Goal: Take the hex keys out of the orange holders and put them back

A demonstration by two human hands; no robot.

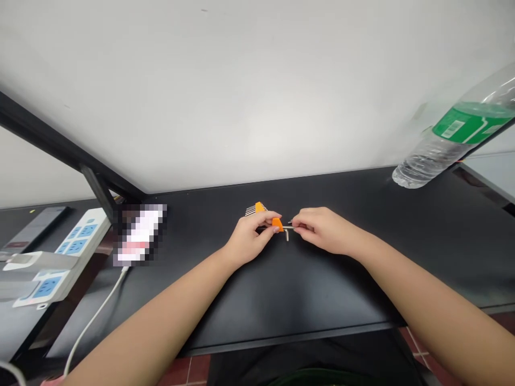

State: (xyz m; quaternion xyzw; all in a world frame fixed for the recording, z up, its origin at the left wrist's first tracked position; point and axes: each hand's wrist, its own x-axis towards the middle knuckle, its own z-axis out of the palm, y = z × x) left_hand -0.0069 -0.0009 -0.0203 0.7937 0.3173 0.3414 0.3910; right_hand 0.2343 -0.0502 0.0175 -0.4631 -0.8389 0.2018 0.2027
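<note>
My left hand (246,242) is closed around an orange hex key holder (277,224), which shows on both sides of my fingers. Several thin metal hex keys (250,210) stick out from its far left end. My right hand (324,229) pinches a metal hex key (289,228) just right of the holder, and this key reaches to the orange end. A short bent end points down between the two hands. Fingers hide much of the holder and the rest of the keys.
The hands work over a black table (289,300) against a white wall. A large water bottle (426,153) with a green label stands at the back right. To the left are a blurred-out phone (139,236) on a white cable and a white power strip (78,244) beside a black metal frame.
</note>
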